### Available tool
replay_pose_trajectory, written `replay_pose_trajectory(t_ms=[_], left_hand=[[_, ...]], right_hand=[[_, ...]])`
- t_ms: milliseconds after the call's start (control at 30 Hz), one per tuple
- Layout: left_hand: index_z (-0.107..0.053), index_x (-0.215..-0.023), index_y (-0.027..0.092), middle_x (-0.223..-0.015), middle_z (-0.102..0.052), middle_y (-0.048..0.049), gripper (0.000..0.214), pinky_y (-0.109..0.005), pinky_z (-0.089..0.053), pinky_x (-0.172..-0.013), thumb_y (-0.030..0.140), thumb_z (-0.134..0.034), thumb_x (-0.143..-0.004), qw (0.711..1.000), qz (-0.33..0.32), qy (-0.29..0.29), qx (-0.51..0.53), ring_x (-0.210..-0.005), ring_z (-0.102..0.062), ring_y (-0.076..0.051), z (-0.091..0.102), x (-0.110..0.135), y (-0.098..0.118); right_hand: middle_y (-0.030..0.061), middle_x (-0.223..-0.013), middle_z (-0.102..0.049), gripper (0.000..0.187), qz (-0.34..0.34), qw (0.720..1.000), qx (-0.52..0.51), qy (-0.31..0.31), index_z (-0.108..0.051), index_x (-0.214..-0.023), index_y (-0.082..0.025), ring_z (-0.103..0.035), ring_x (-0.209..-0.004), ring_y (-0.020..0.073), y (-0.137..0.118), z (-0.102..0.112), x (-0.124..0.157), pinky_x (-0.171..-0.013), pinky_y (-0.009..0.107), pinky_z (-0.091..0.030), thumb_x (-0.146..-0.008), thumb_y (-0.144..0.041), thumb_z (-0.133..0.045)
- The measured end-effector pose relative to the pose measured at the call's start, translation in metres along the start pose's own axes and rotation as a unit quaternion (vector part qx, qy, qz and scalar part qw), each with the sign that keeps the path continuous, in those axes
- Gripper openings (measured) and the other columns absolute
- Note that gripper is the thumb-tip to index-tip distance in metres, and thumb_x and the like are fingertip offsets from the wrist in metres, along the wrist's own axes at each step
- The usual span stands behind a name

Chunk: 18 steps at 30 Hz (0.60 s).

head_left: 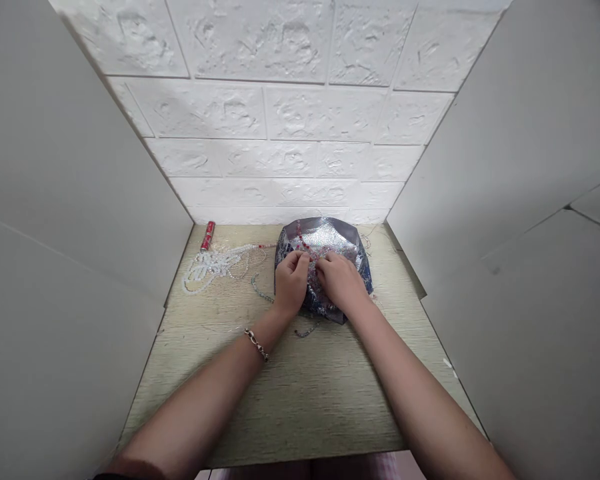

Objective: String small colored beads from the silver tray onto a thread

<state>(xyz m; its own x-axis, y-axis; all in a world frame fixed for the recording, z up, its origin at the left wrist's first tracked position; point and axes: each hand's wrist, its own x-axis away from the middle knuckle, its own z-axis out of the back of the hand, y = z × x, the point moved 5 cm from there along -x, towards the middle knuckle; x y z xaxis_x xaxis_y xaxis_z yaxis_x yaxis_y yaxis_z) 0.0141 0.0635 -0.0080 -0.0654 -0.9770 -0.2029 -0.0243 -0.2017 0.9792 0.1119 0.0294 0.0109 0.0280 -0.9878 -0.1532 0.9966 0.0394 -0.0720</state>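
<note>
My left hand (293, 277) is closed in a pinch over a silver-grey, shiny bag or lined container (325, 230) that holds loose small beads. A string of red beads (301, 233) runs down to its fingertips. My right hand (340, 277) is also pinched shut, its fingertips close to the left ones above the beads. What lies between the right fingers is too small to make out. Short strings of greenish beads (263, 290) stick out beside the container's left and front sides.
On the left of the wooden table (300, 400) lies a tangled bundle of white bead strings (213, 263), with a small red cylinder (208, 235) behind it. A white brick-patterned wall (295, 153) closes the back, and grey panels (520, 200) stand on both sides.
</note>
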Motion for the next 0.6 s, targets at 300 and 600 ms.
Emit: replay_pose_trajectory(t_ms=[300, 600], left_hand=[[-0.051, -0.059, 0.017, -0.05, -0.044, 0.0035, 0.02, -0.021, -0.035, -0.051, 0.03, -0.049, -0.074, 1.0, -0.002, -0.003, 0.008, -0.053, -0.044, -0.009, -0.001, -0.001, 0.0], [-0.052, -0.062, 0.017, -0.054, -0.048, 0.0024, 0.022, -0.022, -0.037, -0.054, 0.033, -0.047, -0.076, 1.0, -0.008, -0.013, -0.005, -0.057, -0.047, -0.01, -0.002, -0.001, 0.0]], right_hand=[[0.0086, -0.087, -0.056, 0.026, -0.003, 1.0, -0.029, -0.002, -0.062, -0.089, -0.017, -0.053, -0.083, 0.0199, -0.001, -0.007, -0.001, -0.069, 0.029, -0.037, -0.087, -0.019, -0.036], [0.0075, -0.084, -0.055, 0.027, -0.011, 0.996, -0.094, 0.0, -0.063, -0.088, -0.017, -0.052, -0.08, 0.0177, 0.001, -0.017, -0.004, -0.067, 0.027, -0.036, -0.086, -0.02, -0.036]])
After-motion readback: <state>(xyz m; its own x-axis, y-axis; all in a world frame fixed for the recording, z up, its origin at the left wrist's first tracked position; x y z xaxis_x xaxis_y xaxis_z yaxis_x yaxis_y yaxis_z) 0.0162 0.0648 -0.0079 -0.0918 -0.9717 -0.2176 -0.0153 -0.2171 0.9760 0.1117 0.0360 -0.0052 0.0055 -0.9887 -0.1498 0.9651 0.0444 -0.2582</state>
